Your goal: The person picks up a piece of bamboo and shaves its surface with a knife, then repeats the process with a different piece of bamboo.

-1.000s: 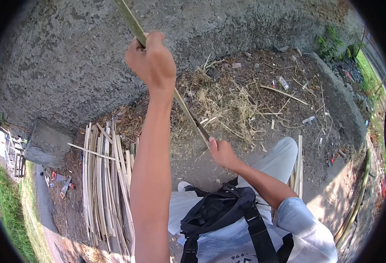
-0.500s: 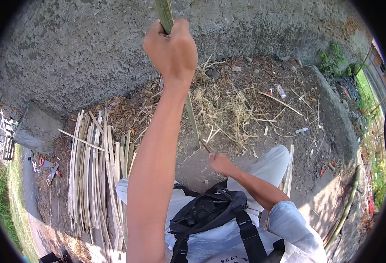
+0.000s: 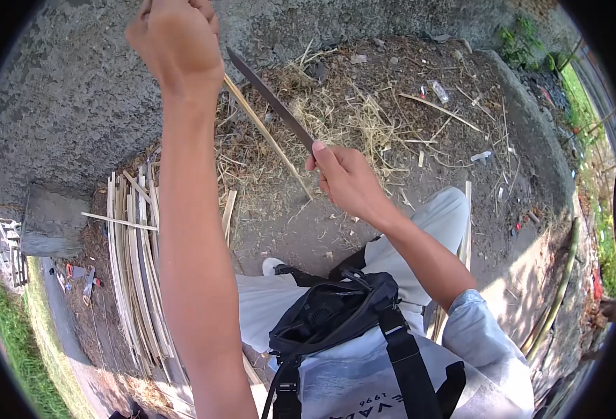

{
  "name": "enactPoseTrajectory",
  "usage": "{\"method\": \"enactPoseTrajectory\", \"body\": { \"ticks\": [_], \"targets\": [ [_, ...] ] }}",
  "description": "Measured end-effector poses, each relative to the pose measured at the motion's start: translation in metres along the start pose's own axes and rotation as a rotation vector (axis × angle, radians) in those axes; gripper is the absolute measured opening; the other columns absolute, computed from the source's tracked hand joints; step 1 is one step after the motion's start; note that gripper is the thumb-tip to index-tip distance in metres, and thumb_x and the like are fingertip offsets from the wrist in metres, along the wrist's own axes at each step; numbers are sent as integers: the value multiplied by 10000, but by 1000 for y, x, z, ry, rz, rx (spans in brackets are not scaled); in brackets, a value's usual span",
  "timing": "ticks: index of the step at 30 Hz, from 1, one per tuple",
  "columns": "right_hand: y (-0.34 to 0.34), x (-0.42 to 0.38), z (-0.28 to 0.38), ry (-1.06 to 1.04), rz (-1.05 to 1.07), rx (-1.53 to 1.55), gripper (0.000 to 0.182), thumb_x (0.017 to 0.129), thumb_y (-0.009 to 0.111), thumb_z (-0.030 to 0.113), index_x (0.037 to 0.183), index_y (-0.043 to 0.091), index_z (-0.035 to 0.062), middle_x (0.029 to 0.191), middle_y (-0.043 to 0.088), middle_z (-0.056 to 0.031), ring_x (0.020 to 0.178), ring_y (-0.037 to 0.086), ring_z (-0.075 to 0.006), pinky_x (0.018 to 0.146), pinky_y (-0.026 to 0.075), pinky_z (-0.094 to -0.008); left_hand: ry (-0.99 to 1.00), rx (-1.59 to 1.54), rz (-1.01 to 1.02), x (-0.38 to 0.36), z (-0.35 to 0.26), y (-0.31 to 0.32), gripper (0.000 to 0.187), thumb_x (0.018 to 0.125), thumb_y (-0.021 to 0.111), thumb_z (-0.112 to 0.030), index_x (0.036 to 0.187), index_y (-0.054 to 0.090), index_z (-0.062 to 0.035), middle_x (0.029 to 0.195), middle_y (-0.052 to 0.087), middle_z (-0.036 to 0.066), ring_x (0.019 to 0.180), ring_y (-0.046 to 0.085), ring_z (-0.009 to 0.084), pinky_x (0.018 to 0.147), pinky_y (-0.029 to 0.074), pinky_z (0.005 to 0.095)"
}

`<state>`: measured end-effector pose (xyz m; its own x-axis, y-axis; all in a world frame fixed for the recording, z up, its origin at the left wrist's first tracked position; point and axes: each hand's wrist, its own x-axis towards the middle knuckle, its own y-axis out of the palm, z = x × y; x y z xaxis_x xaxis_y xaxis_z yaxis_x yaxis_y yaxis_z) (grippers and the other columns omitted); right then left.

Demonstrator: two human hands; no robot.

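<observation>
My left hand (image 3: 178, 45), raised at the upper left, is closed around the upper part of a long bamboo strip (image 3: 269, 140). The strip slants down to the right, its lower end near the ground by my right hand. In my right hand (image 3: 350, 183) is a knife (image 3: 273, 101) with a long dark blade. Its blade points up and left, close beside the strip, with the tip near my left wrist. My right fingers wrap the handle and hide most of it.
Many split bamboo strips (image 3: 129, 258) lie piled on the left, by a concrete block (image 3: 53, 216). Fibre shavings (image 3: 364, 126) cover the ground before the rough wall (image 3: 63, 112). A black bag (image 3: 336, 307) hangs at my front. Tools (image 3: 84, 279) lie far left.
My left hand has moved left and slightly up with the strip, which now shows a paler side. My right hand has risen, bringing the knife up from low on the strip to beside it.
</observation>
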<state>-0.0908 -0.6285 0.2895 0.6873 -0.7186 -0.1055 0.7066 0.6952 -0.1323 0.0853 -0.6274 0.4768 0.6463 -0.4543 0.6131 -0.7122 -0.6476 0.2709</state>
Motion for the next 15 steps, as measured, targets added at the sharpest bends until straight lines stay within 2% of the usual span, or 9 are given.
{"method": "enactPoseTrajectory", "body": {
  "ticks": [2,5,7,9,12,13,15],
  "targets": [
    [14,1,4,-131,-54,-39,501,1001,397,373,834,643,-30,510,505,-123,492,564,-239,542,425,-429,0,-22,38,4,-1,-10,314,856,533,-94,580,385,-82,500,299,13,396,289,116,403,225,263],
    [51,4,-79,-222,-119,-248,504,1018,359,367,800,604,-16,530,531,-96,467,526,-222,501,411,-366,-13,-11,44,1,-4,-16,339,868,518,-89,575,348,-101,500,284,11,393,274,116,399,224,266],
    [63,9,-187,59,-60,-441,524,1005,354,377,801,614,-30,546,557,-164,477,573,-313,512,451,-429,-27,-10,50,-3,-9,-18,342,872,509,-85,577,337,-105,505,287,12,393,272,118,399,225,267],
    [51,-3,-227,459,106,-519,540,989,371,429,825,632,-14,533,550,-160,445,588,-293,467,464,-415,-29,-33,81,-2,-9,-19,330,874,500,-78,584,345,-99,511,294,13,393,274,120,400,227,266],
    [33,-13,-165,638,77,-264,570,976,397,395,766,634,-80,622,621,-258,654,664,-395,682,527,-505,-28,-12,84,-3,-8,-11,323,875,495,-80,592,342,-97,516,295,13,394,280,121,403,233,266],
    [30,-11,-140,624,62,-206,579,976,403,419,769,645,-65,581,596,-198,608,650,-330,638,519,-442,-9,25,72,-4,-7,-6,314,876,492,-86,600,341,-93,517,290,13,397,285,120,405,240,265],
    [32,0,-120,230,-60,-153,567,982,400,422,762,643,-40,558,569,-165,568,619,-294,591,478,-412,-15,1,121,0,-5,-5,324,876,491,-93,591,337,-97,518,290,15,402,287,118,410,237,262]
  ]
}}
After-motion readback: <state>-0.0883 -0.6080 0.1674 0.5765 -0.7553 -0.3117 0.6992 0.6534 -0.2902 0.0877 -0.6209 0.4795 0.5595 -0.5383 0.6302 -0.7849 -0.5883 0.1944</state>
